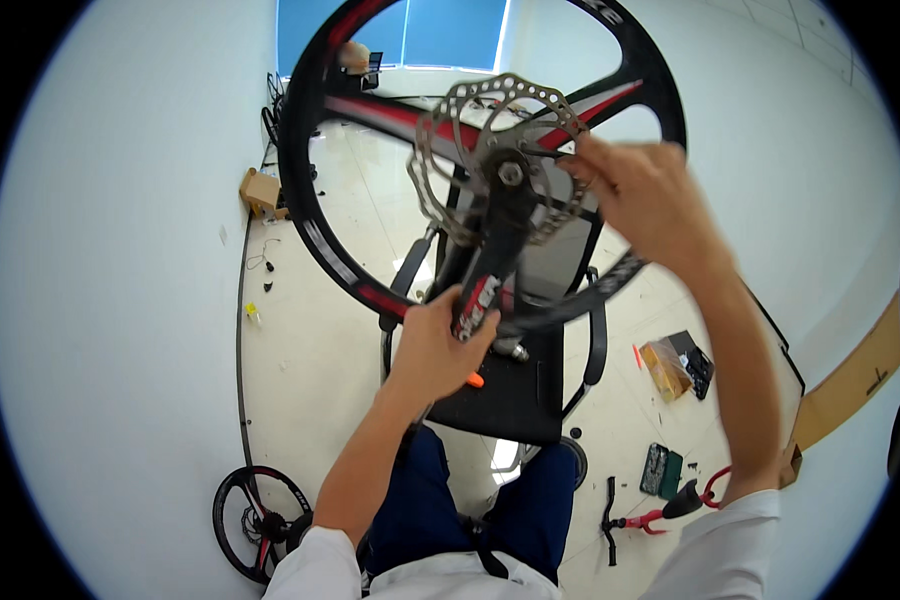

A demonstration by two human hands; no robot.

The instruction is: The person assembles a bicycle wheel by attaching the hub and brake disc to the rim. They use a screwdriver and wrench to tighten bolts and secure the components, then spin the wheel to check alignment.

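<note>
A black bicycle wheel with red-marked spokes stands raised before me, over a black chair. At its middle are a silver perforated brake disc and a hub nut. A black fork leg comes down from the hub toward me. My left hand is closed around the lower part of that leg. My right hand, slightly blurred, pinches a thin dark rod that looks like a hex key, at the disc's right side. Its tip by the hub is too small to make out.
Under the wheel, the black chair bears an orange item. Another wheel is at lower left. On the right floor lie a yellow box, a green tool case and red-black bike parts. A cardboard box sits left.
</note>
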